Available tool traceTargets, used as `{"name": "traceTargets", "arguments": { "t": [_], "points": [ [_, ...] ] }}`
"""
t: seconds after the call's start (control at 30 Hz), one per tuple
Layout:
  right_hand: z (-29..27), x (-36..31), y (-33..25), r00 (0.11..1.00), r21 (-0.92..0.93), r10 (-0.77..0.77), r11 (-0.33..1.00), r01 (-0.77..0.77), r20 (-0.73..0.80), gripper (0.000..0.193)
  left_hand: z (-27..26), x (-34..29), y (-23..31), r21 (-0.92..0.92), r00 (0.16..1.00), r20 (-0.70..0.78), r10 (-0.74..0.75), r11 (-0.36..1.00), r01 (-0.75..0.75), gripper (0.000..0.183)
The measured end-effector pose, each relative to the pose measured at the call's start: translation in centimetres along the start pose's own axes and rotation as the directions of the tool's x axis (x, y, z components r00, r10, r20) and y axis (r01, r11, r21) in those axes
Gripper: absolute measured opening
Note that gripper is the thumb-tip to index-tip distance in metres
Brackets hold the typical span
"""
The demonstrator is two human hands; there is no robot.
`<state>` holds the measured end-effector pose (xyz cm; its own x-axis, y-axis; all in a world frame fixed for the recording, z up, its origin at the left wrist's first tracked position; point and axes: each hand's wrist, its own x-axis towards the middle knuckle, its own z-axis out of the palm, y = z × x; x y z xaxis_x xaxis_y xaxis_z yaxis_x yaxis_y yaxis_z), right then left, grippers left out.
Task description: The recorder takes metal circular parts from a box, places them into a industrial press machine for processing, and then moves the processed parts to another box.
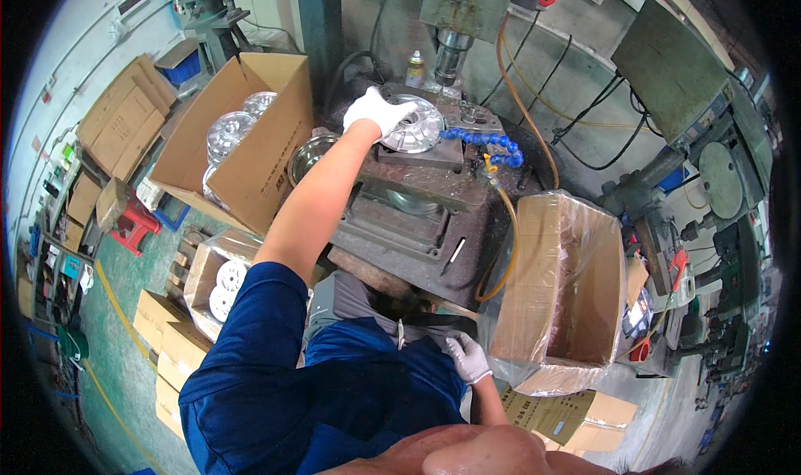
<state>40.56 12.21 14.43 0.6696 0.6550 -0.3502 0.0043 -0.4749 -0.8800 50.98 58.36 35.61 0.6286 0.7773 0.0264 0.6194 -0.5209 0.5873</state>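
My left hand (375, 113), in a white glove, grips the left rim of a round silvery metal disc (424, 129) with raised segments and a central hub. Its thumb stretches over the disc's top, while the fingertips are partly hidden. The disc lies on a dark metal block (446, 155) on the machine table, in front of and below the drill press spindle (450, 58). A blue segmented hose (484, 138) reaches toward the disc's right edge. Down by my lap, my gloved right hand (469, 359) holds nothing, its fingers loosely apart.
Left of the machine stands a cardboard box (275, 162) with several metal discs. A shiny round metal part (310, 159) sits beside my left forearm. A plastic-lined carton (534, 283) stands at the right. Behind the table are a spray can (415, 69) and an orange-brown hose (521, 99).
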Motion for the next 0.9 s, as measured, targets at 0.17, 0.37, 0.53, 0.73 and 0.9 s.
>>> {"name": "traceTargets", "arguments": {
  "t": [0.17,0.37,0.53,0.73,0.9],
  "points": [
    [-0.9,-0.6,0.1,0.999,-0.130,-0.019,0.991,0.014,-0.037,0.041,-0.3,0.3,0.0,0.050,0.999,0.021,0.028,0.998,-0.029,0.109],
    [-1.6,-0.4,-0.2,0.999,-0.217,-0.016,0.976,0.008,-0.036,0.044,-0.1,0.6,-0.2,0.079,0.997,0.050,0.050,0.995,-0.054,0.109],
    [-1.8,-0.2,-1.2,0.999,-0.251,-0.032,0.968,0.022,-0.036,0.045,0.2,0.9,-0.5,0.059,0.997,0.070,-0.015,0.998,0.010,0.108],
    [-1.6,-1.0,-1.0,0.999,-0.293,0.017,0.956,-0.024,-0.028,0.050,-0.3,1.2,-0.9,0.002,0.990,0.090,0.106,0.994,-0.106,0.108],
    [-0.3,-0.8,-0.1,0.998,-0.460,-0.008,0.888,-0.021,-0.062,0.042,0.1,1.5,-1.0,-0.014,0.995,0.079,0.063,0.998,-0.062,0.107]
  ]
}}
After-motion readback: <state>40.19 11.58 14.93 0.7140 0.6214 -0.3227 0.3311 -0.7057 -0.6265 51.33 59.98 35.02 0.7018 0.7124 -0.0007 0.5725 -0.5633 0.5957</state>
